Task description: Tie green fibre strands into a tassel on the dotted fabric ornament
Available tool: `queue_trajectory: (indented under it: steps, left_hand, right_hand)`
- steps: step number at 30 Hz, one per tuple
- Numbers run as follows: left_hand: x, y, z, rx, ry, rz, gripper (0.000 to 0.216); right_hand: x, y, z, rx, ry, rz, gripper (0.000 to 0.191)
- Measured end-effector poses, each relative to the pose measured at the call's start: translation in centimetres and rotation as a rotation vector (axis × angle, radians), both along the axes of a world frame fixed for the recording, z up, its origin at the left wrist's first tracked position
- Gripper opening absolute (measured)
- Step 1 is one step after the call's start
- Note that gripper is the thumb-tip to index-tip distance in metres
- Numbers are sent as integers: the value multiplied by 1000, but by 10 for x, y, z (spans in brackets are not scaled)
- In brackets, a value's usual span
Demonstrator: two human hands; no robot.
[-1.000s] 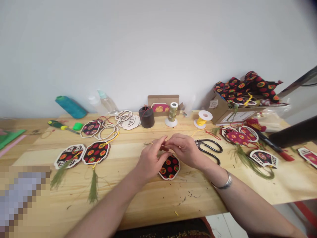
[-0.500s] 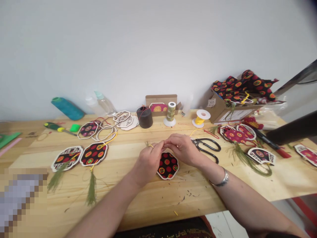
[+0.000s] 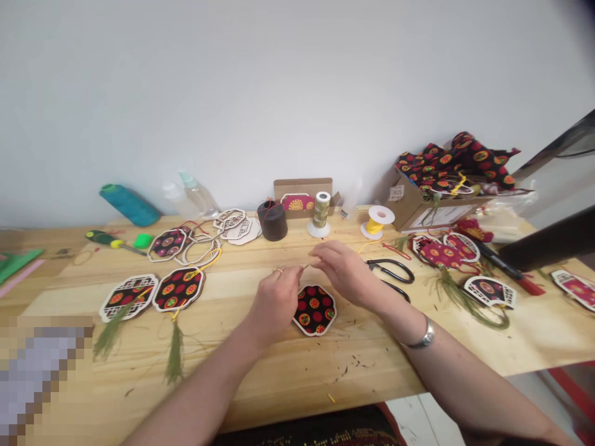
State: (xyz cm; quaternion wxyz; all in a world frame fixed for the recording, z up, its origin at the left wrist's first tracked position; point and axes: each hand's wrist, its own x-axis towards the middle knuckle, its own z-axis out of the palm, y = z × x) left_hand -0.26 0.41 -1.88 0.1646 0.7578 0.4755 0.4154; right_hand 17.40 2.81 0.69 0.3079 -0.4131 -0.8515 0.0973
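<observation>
My left hand (image 3: 276,301) is closed in a pinch at the top edge of a black ornament (image 3: 316,310) with red and orange flowers and a pale wooden rim, which lies flat on the table. A thin pale tip shows at its fingertips, too small to name. Close by on the right, my right hand (image 3: 343,275) has its fingers bent together over the same spot; whatever they pinch is hidden. Black-handled scissors (image 3: 395,271) lie beside the right wrist, their blades partly covered by that hand.
Two tasselled ornaments (image 3: 178,289) lie at the left, below a screwdriver (image 3: 105,238). Along the back stand a black thread cone (image 3: 273,223), a gold spool (image 3: 320,214) and a yellow cord spool (image 3: 379,220). A cardboard box (image 3: 418,207) holds patterned fabric at the right.
My right hand has moved slightly up and away from the left fingertips, leaving a small gap. The tuft of strands by my left hand no longer shows. The ornament stays put.
</observation>
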Motion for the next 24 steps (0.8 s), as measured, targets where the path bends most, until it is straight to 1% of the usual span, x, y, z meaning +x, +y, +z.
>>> queue_trajectory:
  steps: [1, 3, 5, 7, 9, 12, 14, 16, 19, 21, 22, 24]
  left_hand:
    - [1, 1, 3, -51, -68, 42, 17]
    - [2, 2, 10, -198, -190, 104, 15]
    - [2, 3, 16, -358, -293, 136, 21]
    - [2, 4, 21, -483, -379, 142, 27]
    - [1, 5, 22, -585, -463, 132, 26]
    - [1, 5, 19, -747, -630, 113, 12]
    - [2, 5, 17, -819, -734, 100, 13]
    - [3, 5, 16, -849, -788, 90, 16]
    - [4, 4, 17, -853, -810, 67, 18]
    - [5, 4, 19, -850, -824, 50, 19]
    - [5, 4, 19, -852, -833, 45, 20]
    - [5, 3, 20, -864, -851, 58, 22]
  right_hand:
    - [3, 0, 4, 25, -62, -65, 17]
    - [13, -3, 13, 27, -264, -210, 15]
    - [27, -10, 19, -45, -504, -332, 13]
    - [44, -21, 18, -139, -690, -409, 14]
    - [61, -32, 12, -212, -776, -425, 18]
    - [81, -45, -2, -239, -754, -432, 23]
    - [89, -48, -10, -219, -712, -469, 30]
    - [93, -47, -12, -218, -677, -486, 30]
    - [93, -45, -8, -269, -598, -504, 20]
    - [90, -47, -2, -332, -479, -511, 18]
    - [87, -48, 2, -384, -390, -491, 18]
    - [80, -52, 9, -557, -156, -381, 23]
